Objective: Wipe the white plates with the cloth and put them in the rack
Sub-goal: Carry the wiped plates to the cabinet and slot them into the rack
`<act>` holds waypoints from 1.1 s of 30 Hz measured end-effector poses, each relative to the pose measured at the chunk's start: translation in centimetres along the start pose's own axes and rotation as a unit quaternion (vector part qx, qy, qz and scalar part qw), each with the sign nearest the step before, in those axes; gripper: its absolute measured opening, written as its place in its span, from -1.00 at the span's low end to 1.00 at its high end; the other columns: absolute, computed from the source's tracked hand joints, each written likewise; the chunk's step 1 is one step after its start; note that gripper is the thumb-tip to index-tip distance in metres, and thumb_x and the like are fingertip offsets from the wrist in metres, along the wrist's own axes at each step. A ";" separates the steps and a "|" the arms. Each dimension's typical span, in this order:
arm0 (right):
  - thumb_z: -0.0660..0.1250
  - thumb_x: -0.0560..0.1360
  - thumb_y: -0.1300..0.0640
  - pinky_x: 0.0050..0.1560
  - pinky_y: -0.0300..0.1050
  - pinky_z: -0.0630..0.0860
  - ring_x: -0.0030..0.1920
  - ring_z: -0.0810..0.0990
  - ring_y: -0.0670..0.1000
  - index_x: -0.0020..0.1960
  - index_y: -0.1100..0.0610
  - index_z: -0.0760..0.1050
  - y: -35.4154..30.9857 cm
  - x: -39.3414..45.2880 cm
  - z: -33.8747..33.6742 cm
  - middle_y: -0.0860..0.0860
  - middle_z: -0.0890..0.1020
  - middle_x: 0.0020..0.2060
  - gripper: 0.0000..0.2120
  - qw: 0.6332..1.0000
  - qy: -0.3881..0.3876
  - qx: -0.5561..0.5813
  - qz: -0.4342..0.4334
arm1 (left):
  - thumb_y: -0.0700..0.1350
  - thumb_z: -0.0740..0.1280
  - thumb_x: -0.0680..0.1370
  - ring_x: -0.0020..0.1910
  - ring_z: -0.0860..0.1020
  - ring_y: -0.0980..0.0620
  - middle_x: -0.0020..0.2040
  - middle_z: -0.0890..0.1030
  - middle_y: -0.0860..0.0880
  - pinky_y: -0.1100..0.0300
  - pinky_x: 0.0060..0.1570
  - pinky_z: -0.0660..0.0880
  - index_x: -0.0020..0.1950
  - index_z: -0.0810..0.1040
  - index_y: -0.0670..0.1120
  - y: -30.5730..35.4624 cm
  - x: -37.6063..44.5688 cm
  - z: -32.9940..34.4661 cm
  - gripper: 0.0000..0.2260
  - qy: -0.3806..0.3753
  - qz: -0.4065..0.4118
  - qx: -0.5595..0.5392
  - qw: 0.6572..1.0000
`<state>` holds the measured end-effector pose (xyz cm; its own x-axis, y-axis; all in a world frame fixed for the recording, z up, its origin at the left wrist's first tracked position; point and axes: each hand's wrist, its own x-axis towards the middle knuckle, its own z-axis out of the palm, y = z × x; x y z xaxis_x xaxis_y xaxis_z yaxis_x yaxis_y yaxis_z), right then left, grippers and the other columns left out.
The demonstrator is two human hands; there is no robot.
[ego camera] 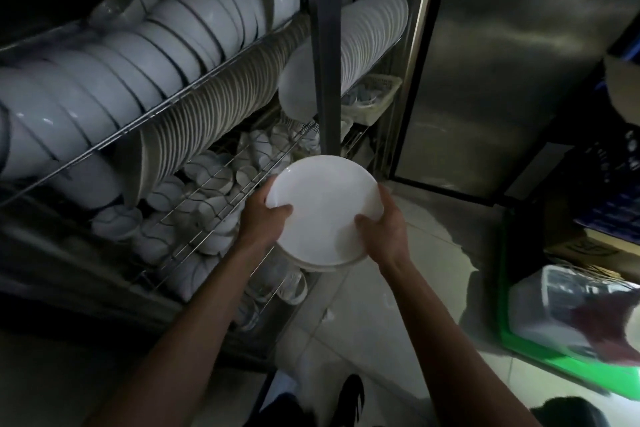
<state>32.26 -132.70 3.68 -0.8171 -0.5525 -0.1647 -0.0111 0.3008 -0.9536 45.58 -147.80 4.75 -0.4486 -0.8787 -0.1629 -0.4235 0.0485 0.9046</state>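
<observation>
Both forearms are stretched toward the rack [194, 97], where rows of bowls [138, 45] and plates [374, 31] are stood on edge. Below its plate shelf, a small stack of plates [323, 208] is gripped by the left hand [259, 218] and right hand [384, 229], thumbs on top, fingers curled beneath.

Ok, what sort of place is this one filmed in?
Most likely a restaurant or canteen dish store. A wire rack holds long rows of white bowls and plates beside a stainless steel cabinet, while both hands hold a stack of white plates.
</observation>
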 end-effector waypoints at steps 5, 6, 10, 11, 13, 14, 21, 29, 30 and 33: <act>0.29 0.55 0.32 0.20 -0.01 0.45 0.16 0.40 -0.03 0.57 -0.02 0.24 -1.8 4.2 0.8 -0.09 0.45 0.18 -0.34 1.000 -0.006 -0.005 -0.007 | -0.32 0.40 0.48 0.19 0.57 -0.06 0.18 0.62 0.04 -0.06 0.19 0.56 0.39 0.52 0.17 1.5 5.0 0.3 -0.44 0.005 -0.016 -0.039 0.999; 0.29 0.55 0.32 0.19 -0.05 0.42 0.16 0.40 -0.05 0.58 -0.02 0.23 -2.2 5.1 1.2 -0.11 0.43 0.17 -0.34 1.000 -0.012 -0.008 -0.011 | -0.33 0.40 0.48 0.18 0.57 -0.06 0.16 0.63 0.04 -0.02 0.16 0.56 0.39 0.52 0.15 1.8 5.9 0.2 -0.44 0.009 -0.014 -0.047 0.999; 0.31 0.52 0.30 0.16 -0.09 0.43 0.20 0.47 0.01 0.54 -0.02 0.28 -3.5 8.8 3.8 -0.03 0.52 0.26 -0.37 0.999 -0.028 -0.022 -0.026 | -0.35 0.39 0.49 0.13 0.57 0.00 0.14 0.63 0.03 0.15 0.02 0.54 0.38 0.54 0.06 2.5 9.9 -1.0 -0.48 0.019 -0.005 -0.058 0.998; 0.32 0.51 0.29 0.21 -0.06 0.45 0.25 0.48 0.04 0.54 -0.02 0.28 -3.8 9.7 4.5 0.01 0.51 0.32 -0.36 0.999 -0.028 -0.023 -0.032 | -0.34 0.39 0.49 0.15 0.57 -0.01 0.17 0.63 0.02 0.10 0.07 0.56 0.39 0.54 0.06 2.5 11.0 -1.4 -0.48 0.021 -0.007 -0.060 0.998; 0.33 0.50 0.28 0.33 0.08 0.46 0.32 0.46 0.08 0.54 -0.04 0.28 -4.6 11.3 6.1 0.04 0.50 0.37 -0.34 0.998 -0.038 -0.031 -0.040 | -0.32 0.40 0.49 0.19 0.56 -0.04 0.22 0.62 -0.01 0.00 0.17 0.55 0.42 0.53 0.05 2.2 13.1 -2.2 -0.47 0.029 -0.018 -0.060 0.998; 0.34 0.50 0.28 0.36 0.09 0.45 0.31 0.46 0.06 0.54 -0.03 0.27 -5.1 12.0 6.8 0.04 0.50 0.37 -0.34 0.997 -0.045 -0.035 -0.046 | -0.33 0.40 0.49 0.18 0.56 -0.04 0.22 0.62 -0.01 0.01 0.17 0.54 0.42 0.52 0.04 2.1 14.0 -2.7 -0.47 0.033 -0.021 -0.061 0.997; 0.33 0.56 0.27 0.24 -0.17 0.34 0.30 0.38 -0.05 0.60 0.00 0.17 -7.0 16.8 11.5 0.02 0.42 0.44 -0.32 0.995 -0.081 -0.017 -0.062 | -0.30 0.43 0.50 0.11 0.58 -0.11 0.10 0.62 -0.08 0.11 0.01 0.46 0.32 0.57 -0.14 1.0 19.8 -5.2 -0.62 0.090 -0.054 -0.039 0.994; 0.34 0.54 0.27 0.39 0.26 0.43 0.41 0.37 0.11 0.59 -0.08 0.15 -7.6 20.7 14.8 0.06 0.36 0.44 -0.28 0.995 -0.070 -0.034 -0.068 | -0.35 0.39 0.54 0.10 0.55 -0.06 0.18 0.58 -0.11 0.11 0.04 0.47 0.41 0.48 -0.19 1.4 24.5 -5.5 -0.57 0.090 -0.061 -0.044 0.993; 0.34 0.54 0.27 0.36 0.24 0.44 0.41 0.37 0.12 0.59 -0.08 0.14 -7.8 21.0 14.9 0.06 0.35 0.45 -0.28 0.994 -0.071 -0.042 -0.069 | -0.35 0.38 0.54 0.11 0.55 -0.06 0.20 0.58 -0.11 0.10 0.05 0.48 0.43 0.46 -0.18 1.5 24.9 -5.6 -0.55 0.086 -0.056 -0.045 0.994; 0.33 0.55 0.28 0.31 0.20 0.45 0.41 0.37 0.11 0.57 -0.07 0.16 -8.1 21.9 15.2 0.06 0.33 0.45 -0.31 0.993 -0.083 -0.031 -0.078 | -0.25 0.44 0.51 0.20 0.58 -0.12 0.26 0.60 -0.11 -0.04 0.21 0.53 0.43 0.47 -0.12 0.8 26.7 -6.1 -0.51 0.081 -0.061 -0.058 0.993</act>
<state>23.22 -159.11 4.00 -0.6959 -0.7156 -0.0598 -0.1699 0.2451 -0.9545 38.07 -174.13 3.52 -0.2626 -0.9402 -0.2168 -0.3700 -0.1094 0.9226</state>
